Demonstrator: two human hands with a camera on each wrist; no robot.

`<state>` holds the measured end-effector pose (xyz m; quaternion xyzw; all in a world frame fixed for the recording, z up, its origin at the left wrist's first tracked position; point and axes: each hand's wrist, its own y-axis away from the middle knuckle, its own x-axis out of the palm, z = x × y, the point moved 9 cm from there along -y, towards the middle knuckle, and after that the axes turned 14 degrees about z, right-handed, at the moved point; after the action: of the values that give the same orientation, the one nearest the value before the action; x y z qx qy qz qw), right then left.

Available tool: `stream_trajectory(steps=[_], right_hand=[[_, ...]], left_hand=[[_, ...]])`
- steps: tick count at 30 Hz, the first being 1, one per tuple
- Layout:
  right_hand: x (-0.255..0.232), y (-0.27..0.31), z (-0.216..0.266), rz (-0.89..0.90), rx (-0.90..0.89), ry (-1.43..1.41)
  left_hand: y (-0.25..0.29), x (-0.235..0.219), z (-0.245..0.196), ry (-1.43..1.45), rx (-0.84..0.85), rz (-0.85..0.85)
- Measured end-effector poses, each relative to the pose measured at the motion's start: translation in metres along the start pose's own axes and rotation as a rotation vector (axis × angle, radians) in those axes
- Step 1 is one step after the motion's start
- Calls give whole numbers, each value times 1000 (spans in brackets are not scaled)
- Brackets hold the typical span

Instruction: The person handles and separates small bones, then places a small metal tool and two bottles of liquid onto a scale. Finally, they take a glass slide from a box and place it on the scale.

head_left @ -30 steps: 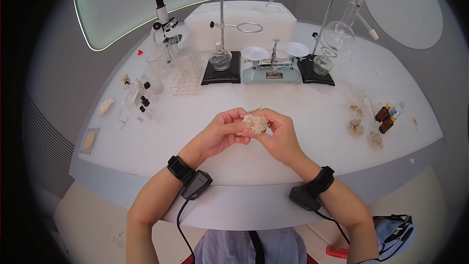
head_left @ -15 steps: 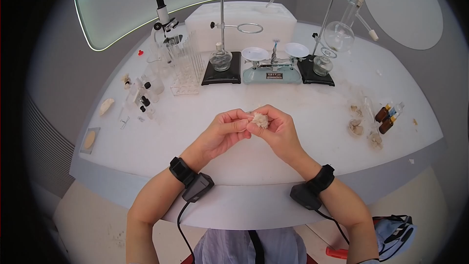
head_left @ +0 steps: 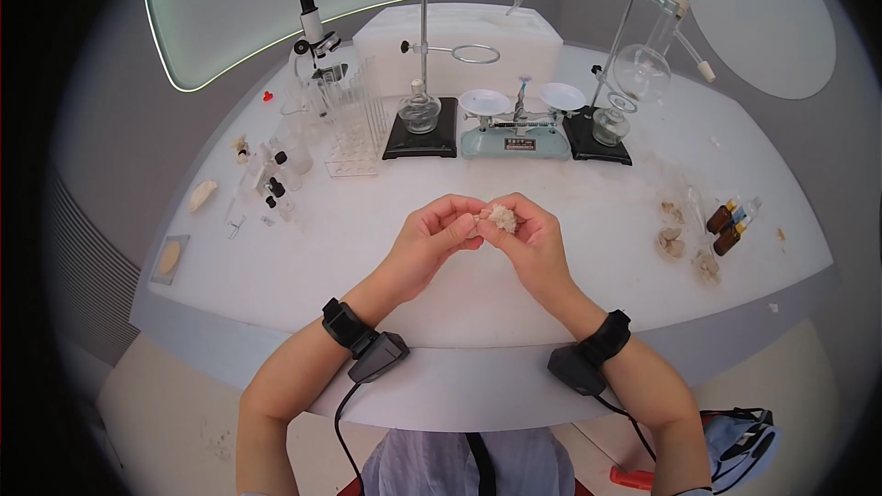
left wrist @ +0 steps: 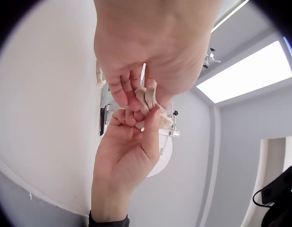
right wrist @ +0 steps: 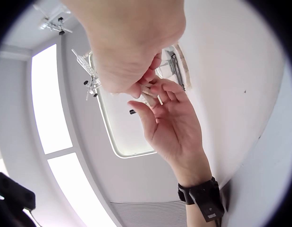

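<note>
Over the middle of the table, a pale fluffy bundle (head_left: pixel 503 218) is held between both hands. My right hand (head_left: pixel 536 243) pinches it with the thumb and curled fingers, the frayed tuft showing above the thumb. Opposite, my left hand (head_left: pixel 432 243) has its thumb and bent fingers about the other end. From the left wrist, smooth beige folds (left wrist: pixel 147 98) show between the two hands, with the frayed part (left wrist: pixel 165 121) beyond the right thumb. In the right wrist view, a beige piece (right wrist: pixel 149 98) lies between the left hand's thumb and fingers. Fingers hide part of it.
A balance (head_left: pixel 516 142) stands behind the hands, between two black stand bases with glass lamps. A test tube rack (head_left: pixel 353 167) and a microscope (head_left: pixel 314 37) are at back left. Dropper bottles (head_left: pixel 277 188) lie left; brown bottles (head_left: pixel 727 240) and a dish of beige pieces (head_left: pixel 670 243) lie right.
The fluffy tuft has shifted right, toward the right hand, and less of it shows between the fingers. The left hand has turned a little, and its fingertips stay close to the right hand's.
</note>
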<state>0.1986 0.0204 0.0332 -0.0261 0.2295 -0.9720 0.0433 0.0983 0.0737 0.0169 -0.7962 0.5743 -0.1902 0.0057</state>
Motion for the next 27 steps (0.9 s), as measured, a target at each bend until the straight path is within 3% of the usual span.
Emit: stream_trajectory(steps=[1,5,11,13,16,27], right_hand=[[-5,0,-1,-20,25,-2],[-6,0,-11,-7,48,-65],[-6,0,-12,-5,94,-84],[-8,-1,-13,-4,89,-87],[-9,-1,-15,-4,81,-83],[1,1,-3,7,43,4]], left_hand=[[1,1,-9,-184,-8,-66],[1,8,-14,-451,72,1],[3,-1,-3,-288,-64,-23],[5,-5,9,6,-44,-36],[5,-5,17,190,-56,-87],[5,-10,17,224,-79,-52]])
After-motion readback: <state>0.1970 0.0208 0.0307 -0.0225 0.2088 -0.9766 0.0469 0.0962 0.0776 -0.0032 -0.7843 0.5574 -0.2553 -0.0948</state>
